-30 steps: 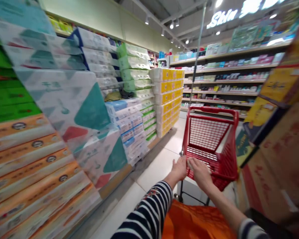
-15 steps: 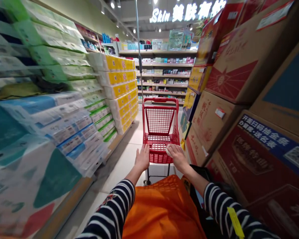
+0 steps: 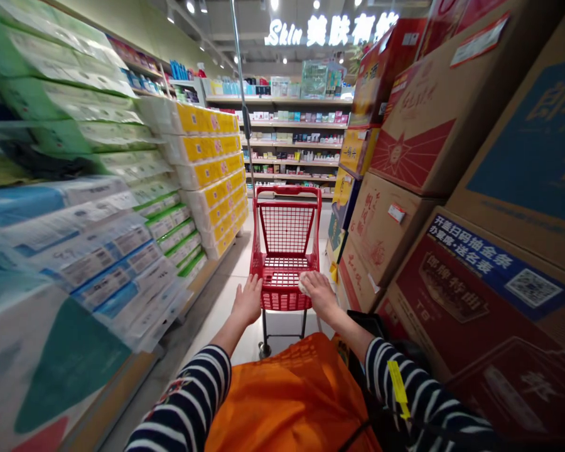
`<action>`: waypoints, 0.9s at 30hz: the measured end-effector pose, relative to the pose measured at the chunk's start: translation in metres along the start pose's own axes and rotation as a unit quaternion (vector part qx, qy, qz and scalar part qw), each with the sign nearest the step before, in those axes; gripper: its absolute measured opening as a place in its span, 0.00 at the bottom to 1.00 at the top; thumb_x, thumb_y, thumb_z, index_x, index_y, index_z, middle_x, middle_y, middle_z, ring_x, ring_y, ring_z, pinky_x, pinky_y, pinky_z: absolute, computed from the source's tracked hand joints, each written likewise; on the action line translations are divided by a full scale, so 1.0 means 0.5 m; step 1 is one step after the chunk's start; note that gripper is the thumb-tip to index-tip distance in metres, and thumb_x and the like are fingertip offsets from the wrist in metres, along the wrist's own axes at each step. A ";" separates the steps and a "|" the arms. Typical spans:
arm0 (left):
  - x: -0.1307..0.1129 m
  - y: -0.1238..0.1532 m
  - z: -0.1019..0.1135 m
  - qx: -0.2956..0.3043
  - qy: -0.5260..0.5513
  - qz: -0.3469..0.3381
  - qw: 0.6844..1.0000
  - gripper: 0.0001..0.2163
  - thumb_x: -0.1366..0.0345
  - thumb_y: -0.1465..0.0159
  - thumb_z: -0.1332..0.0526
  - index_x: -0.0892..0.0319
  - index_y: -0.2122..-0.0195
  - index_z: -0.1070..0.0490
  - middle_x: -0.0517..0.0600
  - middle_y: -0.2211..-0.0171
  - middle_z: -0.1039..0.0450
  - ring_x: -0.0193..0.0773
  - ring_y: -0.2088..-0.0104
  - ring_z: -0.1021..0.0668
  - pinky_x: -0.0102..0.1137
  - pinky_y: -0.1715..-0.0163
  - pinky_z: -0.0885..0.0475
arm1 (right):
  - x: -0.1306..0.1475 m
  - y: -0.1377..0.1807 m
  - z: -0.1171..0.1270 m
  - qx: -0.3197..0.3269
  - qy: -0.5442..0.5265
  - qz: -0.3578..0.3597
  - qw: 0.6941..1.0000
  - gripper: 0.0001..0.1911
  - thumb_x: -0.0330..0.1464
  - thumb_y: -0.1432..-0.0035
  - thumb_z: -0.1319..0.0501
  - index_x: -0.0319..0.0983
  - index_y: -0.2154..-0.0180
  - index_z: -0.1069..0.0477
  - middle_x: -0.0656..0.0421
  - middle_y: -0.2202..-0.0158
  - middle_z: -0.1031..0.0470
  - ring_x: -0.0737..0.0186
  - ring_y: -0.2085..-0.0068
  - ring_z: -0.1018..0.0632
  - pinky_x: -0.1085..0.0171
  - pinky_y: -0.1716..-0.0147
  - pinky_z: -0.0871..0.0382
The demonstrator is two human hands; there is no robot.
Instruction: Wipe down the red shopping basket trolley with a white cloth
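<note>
A small red shopping cart (image 3: pixel 286 226) with a mesh basket stands in the aisle ahead of me. My left hand (image 3: pixel 247 300) rests on the left end of its near rim, fingers curled over the edge. My right hand (image 3: pixel 317 291) grips the right end of the rim, with a small white crumpled thing under its fingers. Both arms wear dark-and-white striped sleeves. An orange bag or apron (image 3: pixel 296 402) hangs in front of my body, below the hands.
Stacked tissue and paper packs (image 3: pixel 122 207) line the left side, with yellow-labelled packs (image 3: pixel 211 169) further on. Large cardboard cartons (image 3: pixel 452 188) tower on the right. Product shelves (image 3: pixel 296 144) cross the aisle's end under a lit sign. A thin pole (image 3: pixel 243 94) rises from the cart.
The view swung from the left-hand stacks to straight down the aisle. The cart rolled a little forward with both hands staying on its rim.
</note>
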State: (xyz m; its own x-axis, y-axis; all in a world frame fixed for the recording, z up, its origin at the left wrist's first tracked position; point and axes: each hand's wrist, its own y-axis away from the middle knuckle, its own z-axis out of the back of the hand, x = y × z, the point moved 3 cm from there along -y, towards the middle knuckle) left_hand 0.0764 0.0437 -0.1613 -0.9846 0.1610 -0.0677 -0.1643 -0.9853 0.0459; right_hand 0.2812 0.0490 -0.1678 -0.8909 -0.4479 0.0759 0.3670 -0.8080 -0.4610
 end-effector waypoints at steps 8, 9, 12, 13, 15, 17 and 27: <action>-0.010 -0.007 0.025 -0.121 0.328 0.113 0.930 0.28 0.75 0.46 0.48 0.60 0.42 0.44 0.55 0.38 0.47 0.43 0.38 0.45 0.45 0.40 0.49 | 0.099 -0.069 -0.009 -0.052 -0.250 -0.049 0.966 0.24 0.22 0.44 0.52 0.38 0.46 0.39 0.52 0.49 0.32 0.58 0.49 0.31 0.59 0.52 0.34; -0.008 -0.004 0.031 -0.146 0.415 0.138 0.887 0.26 0.74 0.44 0.49 0.59 0.43 0.43 0.55 0.40 0.43 0.41 0.41 0.39 0.41 0.42 0.43 | 0.105 -0.080 -0.004 -0.066 -0.303 -0.067 0.948 0.26 0.22 0.45 0.53 0.37 0.45 0.41 0.53 0.51 0.30 0.59 0.52 0.28 0.61 0.55 0.31; -0.027 0.004 0.035 -0.120 0.675 0.171 0.708 0.17 0.66 0.40 0.48 0.59 0.48 0.38 0.56 0.52 0.29 0.38 0.55 0.25 0.34 0.57 0.28 | 0.109 -0.100 0.011 -0.075 -0.382 -0.076 0.918 0.28 0.21 0.47 0.55 0.37 0.44 0.42 0.56 0.55 0.27 0.63 0.60 0.24 0.66 0.62 0.28; -0.041 0.006 0.034 -0.087 0.738 0.167 0.647 0.16 0.65 0.40 0.47 0.60 0.51 0.36 0.55 0.57 0.27 0.37 0.61 0.23 0.32 0.63 0.27 | 0.109 -0.101 0.017 -0.077 -0.379 -0.076 0.919 0.27 0.21 0.48 0.55 0.38 0.45 0.40 0.56 0.55 0.27 0.63 0.59 0.24 0.65 0.61 0.28; -0.065 0.011 0.035 -0.037 0.807 0.151 0.570 0.11 0.67 0.42 0.44 0.61 0.57 0.33 0.51 0.66 0.25 0.33 0.69 0.22 0.28 0.69 0.27 | 0.112 -0.094 0.027 -0.090 -0.330 -0.065 0.937 0.24 0.22 0.47 0.53 0.38 0.49 0.35 0.54 0.51 0.30 0.59 0.52 0.27 0.61 0.55 0.30; -0.075 0.015 0.036 -0.027 0.817 0.151 0.556 0.09 0.72 0.44 0.43 0.62 0.62 0.32 0.48 0.72 0.26 0.31 0.72 0.23 0.26 0.71 0.28 | 0.121 -0.075 0.032 -0.097 -0.281 -0.032 0.954 0.20 0.24 0.46 0.50 0.39 0.52 0.32 0.52 0.46 0.35 0.55 0.45 0.34 0.55 0.48 0.36; 0.034 0.100 -0.053 -0.068 0.641 0.236 0.727 0.23 0.78 0.49 0.46 0.59 0.51 0.36 0.55 0.49 0.31 0.40 0.49 0.29 0.37 0.50 0.33 | 0.175 -0.009 -0.044 -0.058 -0.050 0.295 0.952 0.23 0.24 0.40 0.50 0.38 0.44 0.40 0.54 0.41 0.41 0.52 0.37 0.50 0.48 0.42 0.46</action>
State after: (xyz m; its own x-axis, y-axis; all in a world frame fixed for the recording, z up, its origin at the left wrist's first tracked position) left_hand 0.0528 -0.0044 -0.1866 -0.0509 -0.2960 -0.9538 0.2675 -0.9242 0.2725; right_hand 0.1955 0.0219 -0.1783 -0.5068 -0.8498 -0.1450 0.7579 -0.3591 -0.5446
